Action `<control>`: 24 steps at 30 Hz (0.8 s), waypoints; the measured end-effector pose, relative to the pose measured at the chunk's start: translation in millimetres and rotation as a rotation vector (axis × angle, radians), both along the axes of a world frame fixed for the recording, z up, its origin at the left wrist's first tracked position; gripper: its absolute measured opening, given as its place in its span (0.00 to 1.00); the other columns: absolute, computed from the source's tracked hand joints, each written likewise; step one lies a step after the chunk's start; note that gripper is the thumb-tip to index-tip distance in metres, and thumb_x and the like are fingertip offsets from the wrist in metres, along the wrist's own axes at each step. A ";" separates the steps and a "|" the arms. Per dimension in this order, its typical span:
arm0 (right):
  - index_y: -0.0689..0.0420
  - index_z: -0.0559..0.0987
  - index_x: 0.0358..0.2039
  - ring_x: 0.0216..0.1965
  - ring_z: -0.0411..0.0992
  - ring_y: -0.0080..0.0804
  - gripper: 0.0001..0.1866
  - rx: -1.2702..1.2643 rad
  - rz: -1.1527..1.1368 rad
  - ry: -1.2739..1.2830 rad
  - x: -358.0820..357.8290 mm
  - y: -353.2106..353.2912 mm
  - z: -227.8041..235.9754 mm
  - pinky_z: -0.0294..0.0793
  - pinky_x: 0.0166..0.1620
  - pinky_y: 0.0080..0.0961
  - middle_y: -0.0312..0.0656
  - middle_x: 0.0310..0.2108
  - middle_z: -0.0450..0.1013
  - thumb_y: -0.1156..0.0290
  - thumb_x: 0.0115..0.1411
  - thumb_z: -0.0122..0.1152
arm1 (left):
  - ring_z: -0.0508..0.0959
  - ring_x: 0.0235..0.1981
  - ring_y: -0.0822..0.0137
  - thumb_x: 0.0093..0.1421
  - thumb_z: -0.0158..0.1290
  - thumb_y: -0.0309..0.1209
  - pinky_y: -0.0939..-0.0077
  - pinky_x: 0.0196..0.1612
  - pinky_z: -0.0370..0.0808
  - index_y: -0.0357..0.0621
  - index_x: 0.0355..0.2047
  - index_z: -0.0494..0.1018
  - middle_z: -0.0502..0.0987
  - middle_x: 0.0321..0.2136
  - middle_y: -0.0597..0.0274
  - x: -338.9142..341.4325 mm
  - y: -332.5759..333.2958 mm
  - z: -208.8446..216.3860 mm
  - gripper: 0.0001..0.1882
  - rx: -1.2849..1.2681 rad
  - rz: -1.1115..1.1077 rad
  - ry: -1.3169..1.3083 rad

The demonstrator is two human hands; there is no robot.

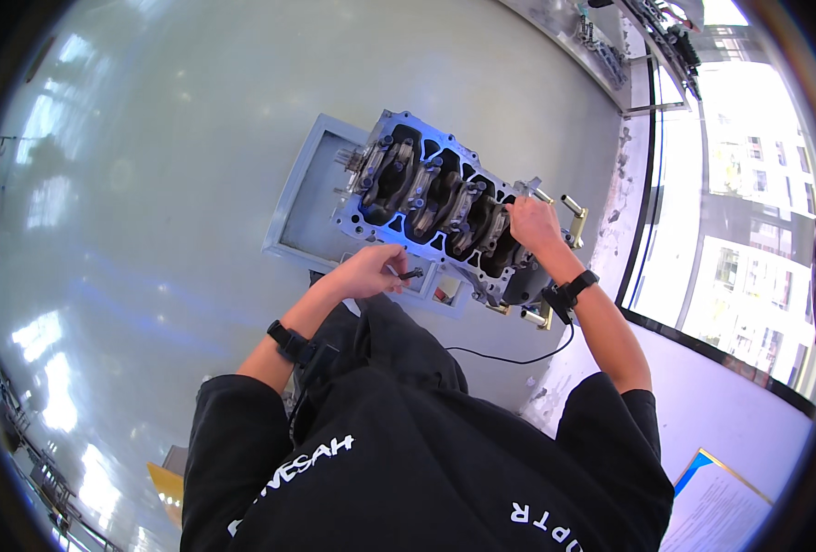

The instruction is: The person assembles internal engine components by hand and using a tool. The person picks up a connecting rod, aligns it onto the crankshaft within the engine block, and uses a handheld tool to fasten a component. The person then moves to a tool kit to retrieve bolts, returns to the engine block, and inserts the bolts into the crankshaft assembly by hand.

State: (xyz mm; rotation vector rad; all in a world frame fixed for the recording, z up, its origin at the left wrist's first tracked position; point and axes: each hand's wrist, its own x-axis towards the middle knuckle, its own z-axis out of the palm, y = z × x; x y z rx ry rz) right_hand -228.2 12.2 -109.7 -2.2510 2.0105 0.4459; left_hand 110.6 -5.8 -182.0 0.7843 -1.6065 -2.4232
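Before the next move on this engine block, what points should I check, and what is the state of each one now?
1. Left hand holds a small dark bolt in its fingers: ok.
2. Right hand rests on the engine block at its near end: ok.
3. Block sits on the grey stand, upside down, crankshaft exposed: ok.
4. Black cable from the right wrist hangs free of the block: ok.
5. Bolt thread condition: cannot tell.
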 end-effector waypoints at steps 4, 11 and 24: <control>0.64 0.78 0.27 0.30 0.77 0.53 0.16 0.078 -0.209 0.081 7.2 -6.2 5.8 0.77 0.34 0.45 0.54 0.25 0.77 0.61 0.59 0.54 | 0.81 0.34 0.66 0.53 0.50 0.12 0.72 0.38 0.78 0.35 0.35 0.66 0.79 0.34 0.53 5.3 -1.1 3.7 0.11 0.004 -0.008 -0.029; 0.65 0.81 0.26 0.33 0.77 0.54 0.22 0.167 -0.319 0.072 -4.3 -16.1 0.9 0.77 0.37 0.47 0.57 0.27 0.77 0.56 0.61 0.54 | 0.81 0.36 0.66 0.54 0.50 0.12 0.73 0.40 0.79 0.35 0.35 0.66 0.79 0.34 0.54 7.6 -6.6 4.5 0.10 0.000 -0.038 -0.049; 0.66 0.81 0.26 0.34 0.75 0.60 0.24 0.130 -0.378 -0.064 -13.0 -7.8 -12.0 0.75 0.41 0.49 0.62 0.27 0.76 0.55 0.61 0.53 | 0.82 0.35 0.66 0.54 0.50 0.13 0.74 0.40 0.78 0.34 0.35 0.67 0.80 0.35 0.53 2.0 -12.3 5.9 0.09 -0.070 -0.087 -0.068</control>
